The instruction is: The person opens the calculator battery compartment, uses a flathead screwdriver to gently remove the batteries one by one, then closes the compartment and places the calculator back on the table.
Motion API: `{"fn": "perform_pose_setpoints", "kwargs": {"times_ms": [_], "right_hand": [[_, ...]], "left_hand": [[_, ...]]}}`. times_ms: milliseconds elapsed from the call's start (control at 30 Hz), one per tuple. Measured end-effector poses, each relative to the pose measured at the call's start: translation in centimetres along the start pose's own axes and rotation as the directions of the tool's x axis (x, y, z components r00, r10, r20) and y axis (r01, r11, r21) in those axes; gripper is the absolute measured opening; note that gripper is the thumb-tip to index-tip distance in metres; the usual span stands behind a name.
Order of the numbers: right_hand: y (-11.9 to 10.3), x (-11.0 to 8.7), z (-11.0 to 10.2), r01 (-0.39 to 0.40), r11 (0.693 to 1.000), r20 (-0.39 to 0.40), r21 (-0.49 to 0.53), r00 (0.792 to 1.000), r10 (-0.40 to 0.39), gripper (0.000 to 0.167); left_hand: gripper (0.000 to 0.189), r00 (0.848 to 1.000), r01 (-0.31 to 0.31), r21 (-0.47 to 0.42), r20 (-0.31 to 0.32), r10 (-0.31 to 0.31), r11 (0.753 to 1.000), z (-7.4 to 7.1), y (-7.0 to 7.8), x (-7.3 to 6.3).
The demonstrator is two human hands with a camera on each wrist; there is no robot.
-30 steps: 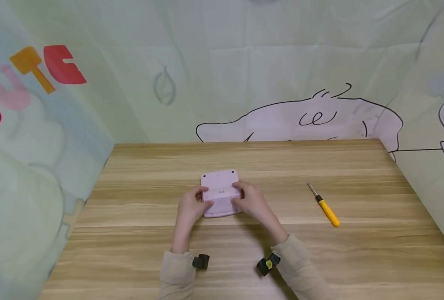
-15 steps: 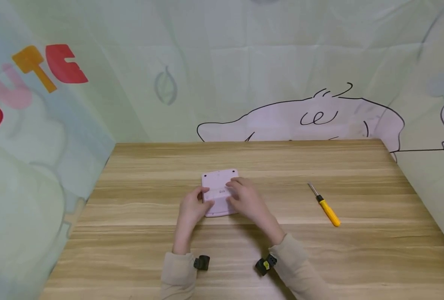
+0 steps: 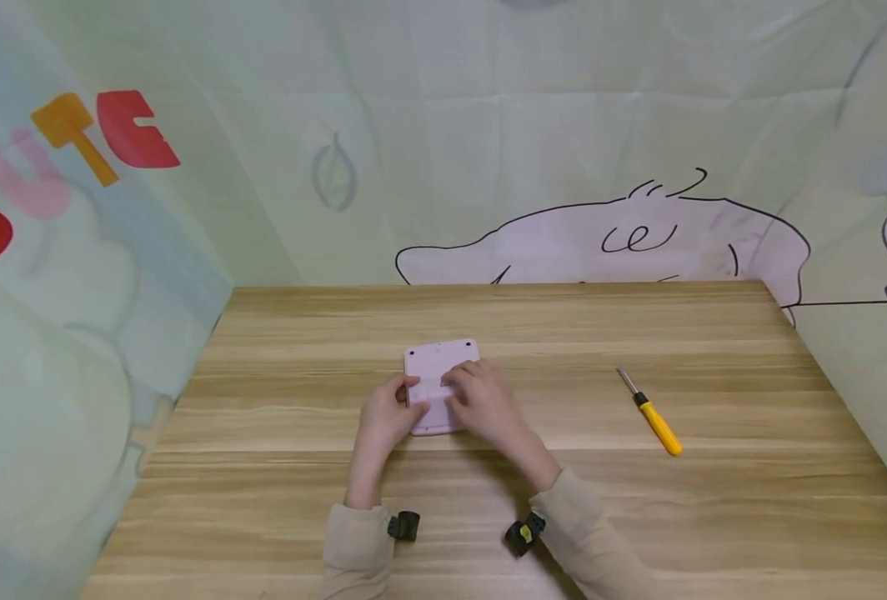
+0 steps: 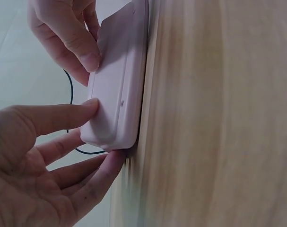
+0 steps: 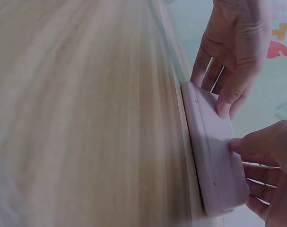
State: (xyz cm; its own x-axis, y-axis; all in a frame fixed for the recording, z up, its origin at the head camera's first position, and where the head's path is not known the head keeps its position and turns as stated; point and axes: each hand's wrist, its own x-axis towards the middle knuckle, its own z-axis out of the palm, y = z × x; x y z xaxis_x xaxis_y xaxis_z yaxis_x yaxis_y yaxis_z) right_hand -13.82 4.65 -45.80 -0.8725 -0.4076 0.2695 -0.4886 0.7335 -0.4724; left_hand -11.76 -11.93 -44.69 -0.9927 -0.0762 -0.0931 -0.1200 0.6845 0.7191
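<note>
Left hand [image 3: 381,417] clamped on pink device [image 3: 436,362] at left edge, thumb on top, fingers along side. Right hand [image 3: 488,408]: thumb and fingertips touch top face; cannot tell whether pinching. Device lies on wood-grain table [image 3: 301,517], dark dots [image 3: 412,352] at far corners. Yellow-handled screwdriver [image 3: 657,427] well apart, to right. Pale cartoon backdrop [image 3: 428,167] behind; letters U, T, E [image 3: 87,152] readable at left. Left wrist view adds seam and small dark mark [image 4: 122,103] near device edge.

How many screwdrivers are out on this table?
1: a yellow-handled, metal-shafted screwdriver, lying on the light wood-grain table, to the right of the pale pink plastic case. No others show.
</note>
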Motion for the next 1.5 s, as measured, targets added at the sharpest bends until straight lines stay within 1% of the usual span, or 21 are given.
{"fn": "perform_pose_setpoints", "kwargs": {"times_ms": [167, 600, 867, 1033, 1133, 1300, 1400, 1500], "right_hand": [[-0.29, -0.15, 0.24, -0.001, 1.0, -0.024, -0.031, 1.0, 0.001, 0.027], [-0.86, -0.14, 0.09, -0.029, 0.997, -0.017, -0.069, 0.999, 0.028, 0.026], [-1.02, -0.16, -0.11, -0.029, 0.997, -0.026, -0.069, 0.999, 0.027, 0.027], [-0.93, -0.21, -0.19, -0.026, 0.998, -0.034, -0.061, 0.999, 0.024, 0.028], [-0.77, -0.26, -0.12, -0.017, 0.999, -0.053, -0.039, 0.999, 0.015, 0.026], [-0.7, -0.19, -0.02, -0.006, 1.0, -0.101, -0.021, 0.995, 0.004, 0.017], [-0.87, -0.16, -0.1, -0.004, 1.0, -0.116, -0.019, 0.993, 0.002, 0.012], [-1.01, -0.19, -0.16, 0.004, 1.0, -0.131, -0.022, 0.991, -0.007, 0.011]], "left_hand": [[0.04, 1.0, -0.006, -0.013, -0.005, 0.005, 1.0, -0.04, -0.12, -0.06], [0.039, 1.0, 0.004, -0.047, -0.004, -0.004, 0.999, -0.11, -0.18, -0.19], [0.04, 1.0, 0.003, -0.077, 0.001, -0.003, 0.997, -0.15, -0.15, -0.25], [0.039, 1.0, 0.011, -0.073, 0.017, -0.009, 0.997, -0.08, -0.04, -0.25], [0.04, 0.999, 0.023, -0.061, 0.025, -0.022, 0.998, -0.06, 0.03, -0.24], [0.04, 0.999, 0.039, -0.044, 0.03, -0.038, 0.998, 0.02, -0.06, -0.15], [0.039, 0.999, 0.03, -0.042, 0.023, -0.029, 0.999, 0.08, -0.15, -0.14], [0.038, 0.999, 0.035, -0.046, 0.021, -0.034, 0.998, 0.07, -0.18, -0.15]]}}
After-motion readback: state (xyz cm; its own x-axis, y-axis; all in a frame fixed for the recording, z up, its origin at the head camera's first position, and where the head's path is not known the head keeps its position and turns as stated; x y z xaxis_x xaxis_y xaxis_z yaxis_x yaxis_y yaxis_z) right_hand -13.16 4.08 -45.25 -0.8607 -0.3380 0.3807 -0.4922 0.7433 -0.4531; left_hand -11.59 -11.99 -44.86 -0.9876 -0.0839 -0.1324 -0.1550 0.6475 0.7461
